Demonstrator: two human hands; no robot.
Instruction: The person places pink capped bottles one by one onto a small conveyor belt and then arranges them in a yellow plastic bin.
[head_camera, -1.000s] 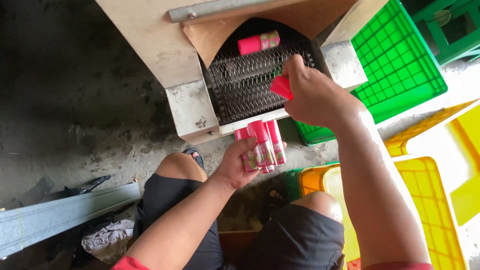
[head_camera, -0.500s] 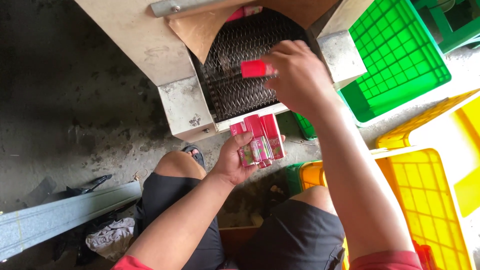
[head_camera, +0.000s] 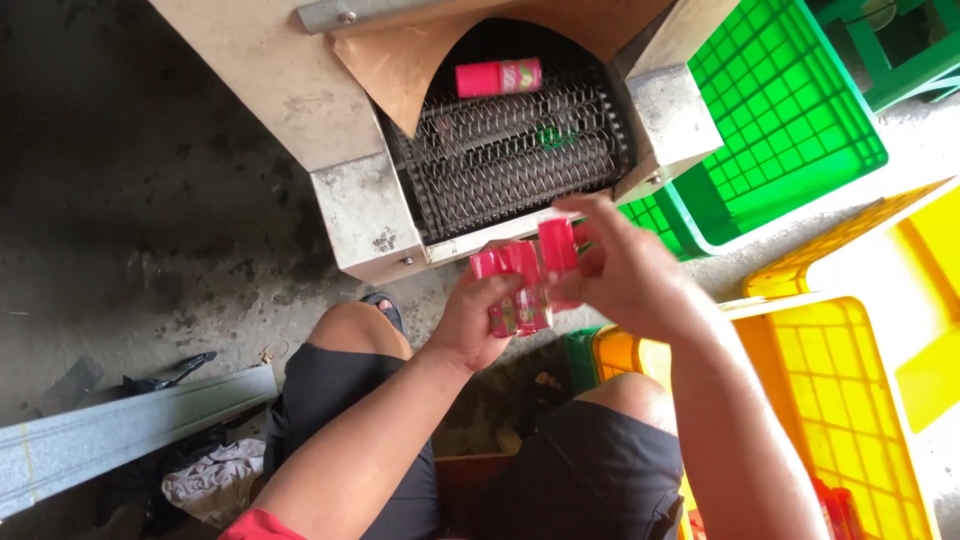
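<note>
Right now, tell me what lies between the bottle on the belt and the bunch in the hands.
In the head view, only bare wire mesh belt and the machine's metal front lip separate the lone pink bottle from the held bottles.

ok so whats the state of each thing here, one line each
left hand: closed around a bunch of pink bottles, upright
right hand: pressing one pink bottle against the bunch
bottle on the mesh conveyor: lying on its side, untouched
mesh conveyor: otherwise bare
green crate: empty, tilted
yellow crate: contents unclear
</note>
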